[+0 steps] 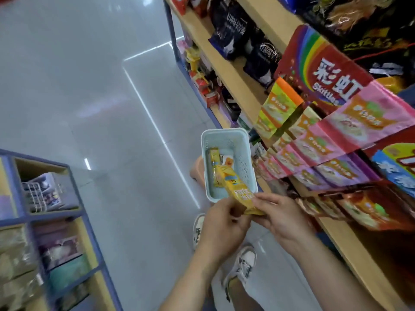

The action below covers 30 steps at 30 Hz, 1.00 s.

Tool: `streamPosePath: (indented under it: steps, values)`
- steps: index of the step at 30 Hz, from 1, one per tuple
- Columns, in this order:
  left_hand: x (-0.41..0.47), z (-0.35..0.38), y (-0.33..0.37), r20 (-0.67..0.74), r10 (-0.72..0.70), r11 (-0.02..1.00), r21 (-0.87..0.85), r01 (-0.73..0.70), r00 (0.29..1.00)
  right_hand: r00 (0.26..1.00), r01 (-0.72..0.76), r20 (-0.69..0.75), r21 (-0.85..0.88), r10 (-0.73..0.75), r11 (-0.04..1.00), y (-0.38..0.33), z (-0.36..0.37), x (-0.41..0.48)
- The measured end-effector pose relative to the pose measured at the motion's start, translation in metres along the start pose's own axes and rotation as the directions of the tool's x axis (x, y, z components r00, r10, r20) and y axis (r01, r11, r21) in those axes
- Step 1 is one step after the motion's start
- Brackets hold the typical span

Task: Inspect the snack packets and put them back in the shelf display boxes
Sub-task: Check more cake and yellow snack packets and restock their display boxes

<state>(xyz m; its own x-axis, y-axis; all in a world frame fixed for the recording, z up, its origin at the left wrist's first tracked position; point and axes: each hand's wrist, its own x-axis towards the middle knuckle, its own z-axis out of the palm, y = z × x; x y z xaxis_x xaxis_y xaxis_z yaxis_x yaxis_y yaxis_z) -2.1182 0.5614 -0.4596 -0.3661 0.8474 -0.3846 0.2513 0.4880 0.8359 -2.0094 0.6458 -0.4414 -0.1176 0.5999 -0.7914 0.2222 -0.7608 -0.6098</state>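
1. While both hands meet over the near end of the basket (243,158), the yellow snack packet (237,189) is held between them. The left hand (224,222) curls its fingers round the packet's near end. The right hand (279,218) pinches the same end from the other side between thumb and fingertips. The packet's far end slants down into the basket.
2. The basket stands on a peach stool (195,170), just beside the front edge of the wooden shelf (234,85) on the right. A second yellow packet (213,159) lies inside along the basket's left wall.
3. Display boxes lean out over that shelf edge. The pink display boxes (350,124) hang nearest the right hand, and a Skittles box (325,70) stands behind them.
4. Open room lies to the left. The tiled floor (101,108) stretches wide between the shelf and a blue-framed shelf unit (88,218) at the lower left.
5. Fingers cover the held packet's near end, and its print is too blurred to read. Most of the stool is hidden under the basket. Another small packet in the basket is hard to make out. The display boxes are smeared, and the shelf is cut off at the right and top. A shoe (243,264) shows between the forearms.
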Motion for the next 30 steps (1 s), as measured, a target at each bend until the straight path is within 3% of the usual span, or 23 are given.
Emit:
streamPosePath:
  steps: [2, 3, 6, 10, 14, 18, 23, 30]
  values:
    - [0.026, 0.005, -0.024, 0.082, -0.198, 0.958, -0.193, 0.21, 0.977, 0.998, 0.003, -0.068, -0.007, -0.004, 1.0, 0.014, 0.012, 0.03]
    - [0.04, 0.009, -0.039, 0.097, -0.255, 0.939, -0.212, 0.27, 0.962, 0.996, 0.005, -0.093, -0.012, -0.006, 1.0, 0.021, 0.018, 0.045]
    - [0.081, 0.026, -0.072, 0.121, -0.352, 0.921, -0.129, 0.366, 0.928, 0.987, 0.003, -0.157, -0.062, -0.013, 0.998, 0.041, 0.03, 0.09]
    - [0.135, 0.05, -0.109, 0.151, -0.453, 0.868, -0.149, 0.473, 0.879, 0.986, -0.044, -0.166, -0.107, 0.026, 0.993, 0.059, 0.034, 0.146]
    - [0.178, 0.069, -0.142, 0.103, -0.48, 0.867, -0.099, 0.489, 0.871, 0.99, -0.102, -0.11, -0.14, 0.087, 0.985, 0.066, 0.033, 0.183]
    - [0.208, 0.087, -0.157, 0.059, -0.452, 0.892, 0.019, 0.452, 0.89, 0.994, -0.061, -0.106, -0.208, 0.04, 0.976, 0.069, 0.027, 0.2]
    - [0.199, 0.084, -0.144, 0.068, -0.374, 0.845, 0.435, 0.31, 0.925, 0.996, 0.026, -0.07, -0.316, -0.051, 0.949, 0.07, 0.017, 0.19]
    - [0.13, 0.038, -0.089, -0.055, -0.233, 0.912, 0.333, 0.238, 0.971, 0.99, 0.109, -0.034, -0.407, -0.134, 0.907, 0.049, -0.011, 0.128]
